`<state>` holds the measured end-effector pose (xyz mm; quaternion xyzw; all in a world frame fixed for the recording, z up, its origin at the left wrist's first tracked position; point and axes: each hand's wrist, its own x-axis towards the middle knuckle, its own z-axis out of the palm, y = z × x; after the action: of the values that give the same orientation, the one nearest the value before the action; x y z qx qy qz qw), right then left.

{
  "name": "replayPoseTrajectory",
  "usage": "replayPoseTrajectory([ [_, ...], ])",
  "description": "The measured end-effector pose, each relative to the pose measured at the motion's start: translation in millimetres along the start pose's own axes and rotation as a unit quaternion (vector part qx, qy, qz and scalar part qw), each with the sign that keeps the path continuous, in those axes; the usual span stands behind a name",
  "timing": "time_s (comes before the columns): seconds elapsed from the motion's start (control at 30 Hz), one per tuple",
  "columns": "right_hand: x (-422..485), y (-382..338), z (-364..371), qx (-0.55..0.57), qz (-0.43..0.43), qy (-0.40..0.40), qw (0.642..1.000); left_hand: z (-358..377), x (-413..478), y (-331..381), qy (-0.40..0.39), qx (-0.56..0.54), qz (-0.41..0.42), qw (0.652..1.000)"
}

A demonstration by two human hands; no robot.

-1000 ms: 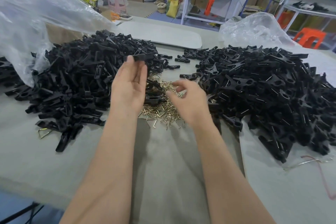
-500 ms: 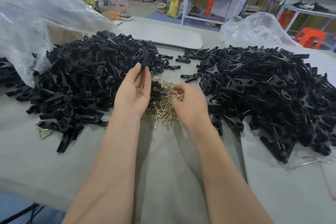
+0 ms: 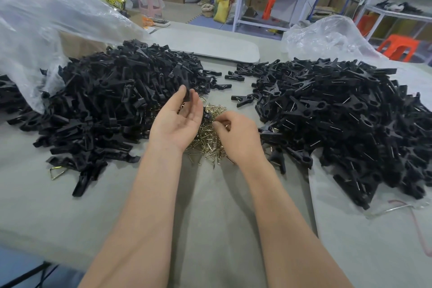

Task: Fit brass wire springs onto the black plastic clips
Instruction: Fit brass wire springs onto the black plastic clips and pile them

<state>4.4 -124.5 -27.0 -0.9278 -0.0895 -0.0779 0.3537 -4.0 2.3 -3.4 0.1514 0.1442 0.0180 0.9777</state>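
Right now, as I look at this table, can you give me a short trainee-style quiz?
1. True or false: the brass wire springs lie between the left heap and the right heap of black clips.
2. The left hand pinches: A a black clip, B a brass spring, C nothing.
3. Fill in: a stray spring lies by the ___ heap's near edge.
Key: 1 true; 2 A; 3 left.

The left hand hides most of the clip it pinches, the right hand curls its fingers so any spring there cannot be told, and the clip pile runs under the plastic bag.
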Motion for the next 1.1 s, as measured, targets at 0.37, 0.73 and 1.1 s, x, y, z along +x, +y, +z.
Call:
replayPoseTrajectory([
  [0.37, 0.5, 0.1, 4.5, 0.01, 0.006, 0.038, 0.999, -1.2, 1.3, -3.1, 0.031, 0.11, 0.014, 0.993],
  [0.73, 2.8, 1.1, -11.7, 0.255, 0.032, 0.06, 0.965, -3.3, 6.6, -14.3, 0.036, 0.377, 0.15, 0.913],
  [1.1, 2.8, -3.7, -6.7, 0.321, 0.094, 0.088, 0.938, -0.7, 1.7, -21.5, -0.018, 0.453, 0.136, 0.881],
])
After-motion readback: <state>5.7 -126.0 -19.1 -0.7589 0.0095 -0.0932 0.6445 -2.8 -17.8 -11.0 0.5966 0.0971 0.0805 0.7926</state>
